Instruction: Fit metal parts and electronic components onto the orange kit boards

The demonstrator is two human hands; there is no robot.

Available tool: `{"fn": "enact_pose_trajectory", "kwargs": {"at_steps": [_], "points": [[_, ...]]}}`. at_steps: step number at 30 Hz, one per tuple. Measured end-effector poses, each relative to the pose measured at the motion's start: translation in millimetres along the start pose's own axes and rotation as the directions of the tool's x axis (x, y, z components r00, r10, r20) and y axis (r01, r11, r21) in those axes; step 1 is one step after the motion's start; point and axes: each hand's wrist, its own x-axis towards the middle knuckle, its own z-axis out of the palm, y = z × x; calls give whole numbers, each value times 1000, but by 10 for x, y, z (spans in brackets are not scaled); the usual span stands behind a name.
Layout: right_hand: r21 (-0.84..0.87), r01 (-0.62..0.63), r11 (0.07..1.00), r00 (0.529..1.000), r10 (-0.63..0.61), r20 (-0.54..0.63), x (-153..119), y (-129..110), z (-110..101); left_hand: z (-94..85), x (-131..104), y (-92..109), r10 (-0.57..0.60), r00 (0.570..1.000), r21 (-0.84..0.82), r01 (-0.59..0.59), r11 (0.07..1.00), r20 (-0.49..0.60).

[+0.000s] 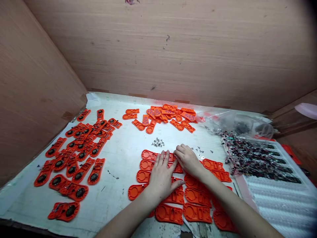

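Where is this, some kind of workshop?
Probably a small assembly bench: bare hands work over rows of orange shells, with wired parts and a little heap of metal bits nearby.

Lit moderately bright, coolish on white tabletop [119, 135], from out of frame. Shaded softly, no hard edges. Glints off clear plastic bag [237, 122] at right. Fades to black in upper right corner. Looks wide-angle, stretched at edges. Reads clear mid-frame, softer lower right.
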Motion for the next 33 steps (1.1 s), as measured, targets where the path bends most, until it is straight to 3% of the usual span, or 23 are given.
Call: {"fn": "enact_pose_trajectory", "kwargs": {"at_steps": [7, 12, 23, 28, 33], "points": [[17, -27, 999, 1000, 27, 11, -69, -32, -22, 26, -24, -10, -4, 1000, -8, 4, 1000, -10], [194, -94, 976, 995, 88, 42, -52, 63, -126, 18, -29, -21, 4, 1000, -29, -4, 1000, -5], [-70, -35, 997, 996, 41, 83, 40, -60, 45, 5, -7, -27, 3, 1000, -80, -3, 997, 0], [-35, -45, 998, 997, 47, 64, 53, -97, 76, 18, -28, -18, -5, 1000, -83, 5, 997, -1], [93, -168, 981, 985, 171, -24, 42, -15, 59, 13, -47, -34, -3, 1000, -77, 2, 997, -6]]}}
